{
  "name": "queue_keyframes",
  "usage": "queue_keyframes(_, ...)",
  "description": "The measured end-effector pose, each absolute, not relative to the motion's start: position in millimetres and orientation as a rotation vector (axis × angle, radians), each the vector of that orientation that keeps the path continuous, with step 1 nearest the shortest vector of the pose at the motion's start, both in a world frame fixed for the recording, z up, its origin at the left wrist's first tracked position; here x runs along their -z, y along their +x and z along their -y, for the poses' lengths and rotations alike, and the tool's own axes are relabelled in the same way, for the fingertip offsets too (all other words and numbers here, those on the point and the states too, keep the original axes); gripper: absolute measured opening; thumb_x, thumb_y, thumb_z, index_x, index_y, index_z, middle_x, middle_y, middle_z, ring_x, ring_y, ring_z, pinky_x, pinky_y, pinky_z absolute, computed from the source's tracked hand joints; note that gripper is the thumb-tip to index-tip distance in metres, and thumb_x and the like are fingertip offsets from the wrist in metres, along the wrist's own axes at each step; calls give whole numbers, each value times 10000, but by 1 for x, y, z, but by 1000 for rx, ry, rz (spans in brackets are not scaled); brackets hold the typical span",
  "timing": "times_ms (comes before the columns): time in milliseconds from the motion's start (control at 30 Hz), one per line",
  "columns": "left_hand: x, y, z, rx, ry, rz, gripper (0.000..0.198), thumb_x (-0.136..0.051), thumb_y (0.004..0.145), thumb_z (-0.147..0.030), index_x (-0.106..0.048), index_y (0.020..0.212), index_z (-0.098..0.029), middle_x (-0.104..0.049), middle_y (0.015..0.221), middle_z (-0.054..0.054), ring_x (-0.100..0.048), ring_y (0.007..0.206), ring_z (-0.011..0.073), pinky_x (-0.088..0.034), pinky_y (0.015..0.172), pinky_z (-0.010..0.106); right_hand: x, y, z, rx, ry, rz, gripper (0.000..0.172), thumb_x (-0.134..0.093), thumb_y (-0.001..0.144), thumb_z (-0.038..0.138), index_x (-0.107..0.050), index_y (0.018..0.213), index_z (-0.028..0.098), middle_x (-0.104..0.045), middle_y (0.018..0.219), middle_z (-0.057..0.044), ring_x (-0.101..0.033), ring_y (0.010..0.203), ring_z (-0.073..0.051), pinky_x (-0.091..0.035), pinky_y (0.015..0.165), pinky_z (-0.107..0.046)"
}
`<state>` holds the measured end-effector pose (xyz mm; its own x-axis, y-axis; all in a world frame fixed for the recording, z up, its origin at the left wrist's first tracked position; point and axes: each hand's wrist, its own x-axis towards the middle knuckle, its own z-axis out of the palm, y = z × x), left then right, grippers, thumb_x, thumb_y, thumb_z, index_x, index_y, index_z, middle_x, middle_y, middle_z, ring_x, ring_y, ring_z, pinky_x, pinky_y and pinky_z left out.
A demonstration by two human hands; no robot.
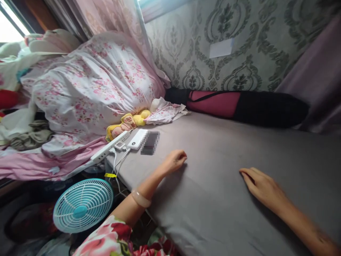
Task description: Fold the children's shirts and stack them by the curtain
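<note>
My left hand [174, 160] rests on the grey sheet [213, 149] of the bed, its fingers curled under with nothing seen in them. A pale bangle [140, 199] sits on that wrist. Just beyond the left hand lie a dark phone [149, 143] and a white power bank [137, 138]. My right hand [262, 186] lies flat on the sheet further right, fingers stretched out and pressed against the cloth, holding nothing.
A white power strip [109, 151] with cables hangs at the bed's left edge. A floral duvet bundle [90, 85] and a yellow plush toy [128, 124] fill the back left. A red and black bag [239, 106] lies along the patterned wall. A teal fan [83, 205] stands below.
</note>
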<state>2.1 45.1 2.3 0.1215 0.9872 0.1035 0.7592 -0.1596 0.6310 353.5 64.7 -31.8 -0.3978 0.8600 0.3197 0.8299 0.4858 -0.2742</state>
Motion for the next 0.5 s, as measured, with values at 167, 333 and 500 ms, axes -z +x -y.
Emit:
queue_keyframes(167, -1, -48, -24, -812, 1982, -2010, 138, -503, 859, -202, -638, 833, -188, -631, 802, 15, -570, 764, 139, -443, 750, 246, 28, 297, -80, -115, -1289, 2492, 343, -348, 972, 373, -657, 1013, 229, -664, 886, -48, -658, 754, -197, -472, 639, -305)
queue_keyframes(333, 2, -85, -13, -819, 1889, -2256, 151, -466, 876, -207, -615, 856, -196, -604, 847, 30, -586, 837, 167, -461, 798, 282, 36, 272, -79, -14, -1314, 2392, 358, -346, 977, 389, -656, 1024, 216, -656, 867, -49, -647, 725, -196, -452, 596, -298)
queue_keyframes(500, -1, -110, -14, -809, 1853, -2353, 198, -434, 895, -210, -631, 895, -189, -608, 911, 53, -590, 913, 184, -463, 846, 303, 42, 276, -75, -38, -1332, 2352, 360, -350, 985, 411, -638, 1070, 214, -639, 871, -43, -644, 765, -196, -461, 660, -305)
